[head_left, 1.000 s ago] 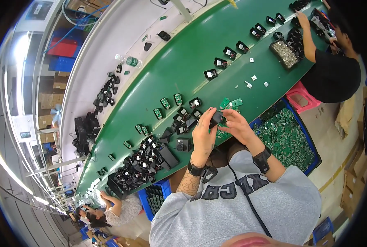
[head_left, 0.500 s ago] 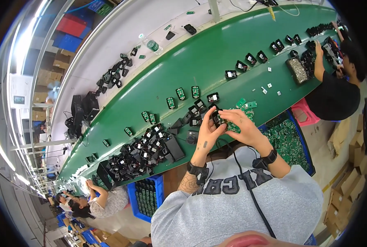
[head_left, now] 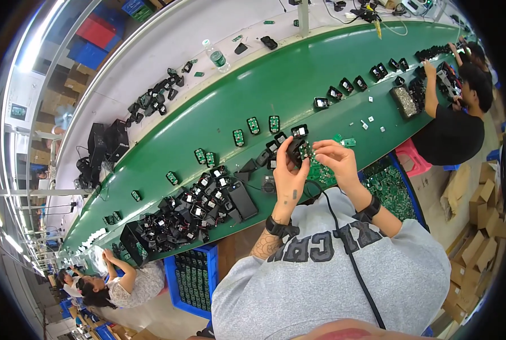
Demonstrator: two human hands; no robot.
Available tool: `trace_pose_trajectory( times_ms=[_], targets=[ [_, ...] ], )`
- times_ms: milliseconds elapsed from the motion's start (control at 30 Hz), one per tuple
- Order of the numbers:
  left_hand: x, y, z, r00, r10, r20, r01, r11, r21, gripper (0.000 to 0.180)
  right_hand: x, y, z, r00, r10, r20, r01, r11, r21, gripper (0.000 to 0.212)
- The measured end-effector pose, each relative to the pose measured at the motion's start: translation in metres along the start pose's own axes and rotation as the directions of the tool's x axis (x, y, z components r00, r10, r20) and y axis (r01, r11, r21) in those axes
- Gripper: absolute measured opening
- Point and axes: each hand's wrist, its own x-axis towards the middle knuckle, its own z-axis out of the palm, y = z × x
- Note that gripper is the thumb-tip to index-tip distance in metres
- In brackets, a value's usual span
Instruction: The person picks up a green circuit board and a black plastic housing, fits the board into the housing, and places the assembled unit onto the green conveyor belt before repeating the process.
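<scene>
My left hand (head_left: pixel 290 184) is closed around a small black plastic case, thumb on the near side and fingers behind. A green circuit board (head_left: pixel 304 150) sits at the case's right side, facing my other hand. My right hand (head_left: pixel 340 161) is just beside it, fingers bent and fingertips drawn together at the board's edge. Whether they pinch something small is too fine to see. Beneath the hands lies a loose pile of green circuit boards (head_left: pixel 321 173). Just beyond them stands an open black case (head_left: pixel 299 131) with a white part inside.
A heap of black cases (head_left: pixel 190 207) lies left on the green bench (head_left: pixel 287 73). Cases with boards stand in a spaced row farther back. A metal tin of small parts (head_left: pixel 403 102) is at right. Blue crates (head_left: pixel 214 272) sit below. Co-workers sit at both sides.
My right hand has drawn slightly right, off the case, and its fingers have bent in. The left hand keeps the case, now turned so the board shows more.
</scene>
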Motion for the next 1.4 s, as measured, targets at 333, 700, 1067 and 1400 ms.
trace_pose_trajectory(
  times_ms=[333, 700, 1067, 1400],
  targets=[
    [0.015, -0.003, -0.001, 0.999, 0.034, 0.028, -0.035, 0.998, 0.049, 0.06, 0.014, 0.015, 0.008, 0.979, -0.205, 0.011, 0.205, 0.974, -0.096, 0.009],
    [0.004, -0.005, -0.013, 0.998, 0.043, 0.047, -0.045, 0.998, 0.049, 0.065, 0.006, 0.009, 0.004, 0.959, 0.225, 0.172, -0.241, 0.968, 0.076, 0.013],
    [-0.002, -0.005, -0.019, 0.967, 0.173, 0.187, -0.21, 0.957, 0.199, 0.064, -0.001, 0.012, -0.005, 0.929, 0.286, 0.236, -0.308, 0.949, 0.063, 0.013],
    [-0.004, -0.007, -0.024, 0.944, 0.238, 0.23, -0.31, 0.879, 0.363, 0.062, -0.008, 0.029, -0.007, 0.868, 0.439, 0.231, -0.493, 0.813, 0.309, 0.016]
  ],
)
